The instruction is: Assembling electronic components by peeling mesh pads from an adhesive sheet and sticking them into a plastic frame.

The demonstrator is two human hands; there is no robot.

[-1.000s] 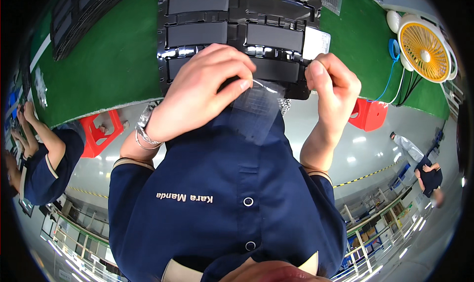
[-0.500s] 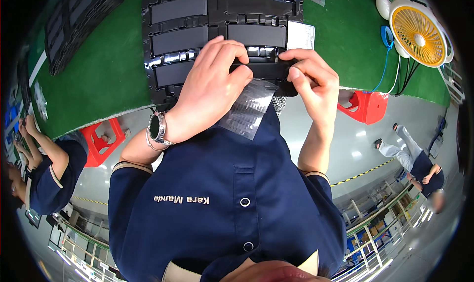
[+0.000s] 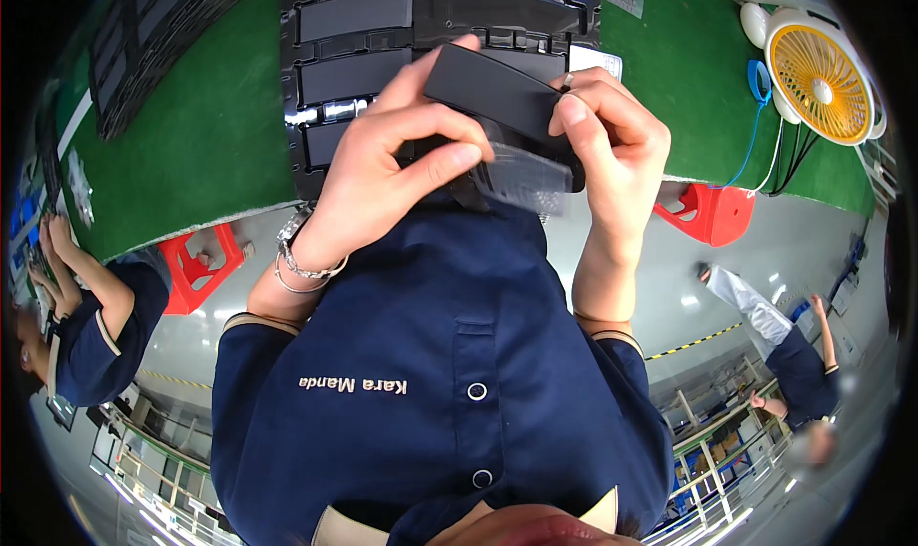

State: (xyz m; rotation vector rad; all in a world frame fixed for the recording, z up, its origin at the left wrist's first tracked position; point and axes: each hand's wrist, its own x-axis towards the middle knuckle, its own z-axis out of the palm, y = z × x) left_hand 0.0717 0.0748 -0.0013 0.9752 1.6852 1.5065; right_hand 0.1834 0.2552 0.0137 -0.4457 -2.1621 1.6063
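A flat black rectangular panel [image 3: 492, 87] is raised and tilted above a black moulded tray [image 3: 291, 116] with several rectangular pockets. My right hand [image 3: 617, 135] is closed, thumb and fingers pinching the panel's right end. Fingers of my left hand [image 3: 382, 154] reach behind the panel's left end. That hand's thumb and forefinger meet at the edge of a clear plastic sheet [image 3: 526, 178], which hangs under the panel and bears rows of small marks. Other dark panels [image 3: 354, 15] lie in the tray's pockets. My hands hide part of the tray.
The green tabletop [image 3: 220, 154] carries stacked black trays [image 3: 158, 44] at the far left and a white-and-yellow fan [image 3: 818, 82] with cables at the right. A white paper [image 3: 607, 60] sits by the tray. Red stools [image 3: 712, 213] stand beyond the table edge. Two people [image 3: 100, 321] are nearby.
The black panel has come up out of the tray into my hands. My left hand has turned, its thumb now pointing right, and the clear sheet has swung rightward beneath the panel.
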